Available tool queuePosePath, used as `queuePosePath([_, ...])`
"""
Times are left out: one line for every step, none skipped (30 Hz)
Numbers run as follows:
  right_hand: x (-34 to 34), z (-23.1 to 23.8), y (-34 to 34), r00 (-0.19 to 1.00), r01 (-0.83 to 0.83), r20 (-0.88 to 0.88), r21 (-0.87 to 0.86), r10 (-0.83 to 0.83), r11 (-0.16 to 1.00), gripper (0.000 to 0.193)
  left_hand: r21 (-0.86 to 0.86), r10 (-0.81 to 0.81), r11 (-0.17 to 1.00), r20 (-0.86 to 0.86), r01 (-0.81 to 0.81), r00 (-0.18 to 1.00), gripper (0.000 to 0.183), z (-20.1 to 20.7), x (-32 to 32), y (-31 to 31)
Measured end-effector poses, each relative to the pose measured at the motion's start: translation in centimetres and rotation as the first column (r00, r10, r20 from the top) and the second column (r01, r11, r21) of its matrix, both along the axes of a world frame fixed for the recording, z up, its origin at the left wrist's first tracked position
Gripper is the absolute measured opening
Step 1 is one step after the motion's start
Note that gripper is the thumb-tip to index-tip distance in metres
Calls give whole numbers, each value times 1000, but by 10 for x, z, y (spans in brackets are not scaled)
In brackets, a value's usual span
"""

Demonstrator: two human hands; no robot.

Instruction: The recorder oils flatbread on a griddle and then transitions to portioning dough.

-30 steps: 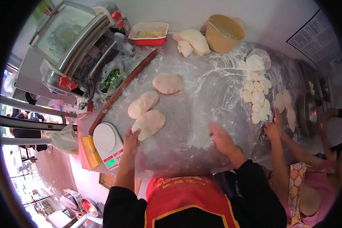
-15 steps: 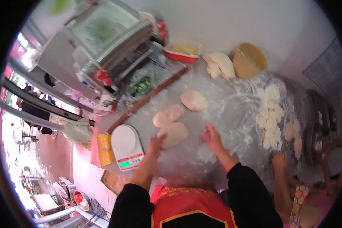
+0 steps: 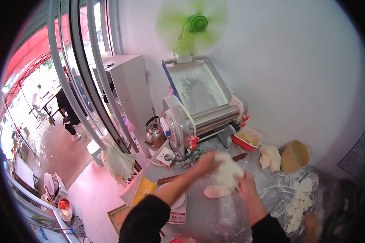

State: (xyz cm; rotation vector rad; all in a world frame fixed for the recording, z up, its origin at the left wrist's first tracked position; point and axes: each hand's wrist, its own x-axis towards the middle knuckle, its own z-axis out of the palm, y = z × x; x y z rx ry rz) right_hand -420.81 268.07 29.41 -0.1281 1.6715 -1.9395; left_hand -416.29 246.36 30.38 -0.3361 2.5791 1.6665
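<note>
A pale, flattened piece of dough point(image 3: 228, 171) is held up over the table between my hands, blurred by motion. My left hand point(image 3: 209, 163) grips its left edge. At its lower right edge my right hand point(image 3: 246, 185) has its fingers closed on it. Below lies another flat dough piece point(image 3: 215, 191) on the floured steel table point(image 3: 237, 212). Behind my hands runs a long wooden rolling pin point(image 3: 240, 156), partly hidden by my left hand and the dough. My left forearm covers part of a white digital scale point(image 3: 177, 216).
A dough-rolling machine point(image 3: 209, 121) stands at the back, below a spinning green fan point(image 3: 198, 23). A kettle point(image 3: 154, 135), a red-and-white tub point(image 3: 247, 139), a dough lump point(image 3: 270, 157) and a tan container point(image 3: 294, 156) line the back. Small dough pieces point(image 3: 298, 208) and another person's hand point(image 3: 311, 224) are at right.
Both hands have come together and lifted dough off the table; the right hand was apart and holding nothing before. The view has tilted up, bringing the fan and machine into sight.
</note>
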Motion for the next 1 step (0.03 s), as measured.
queuePosePath([-16,26,-34,996,20,-80,-224,-39,974,32,-371,90,907,-293,-200,952,60,30,-21,-27])
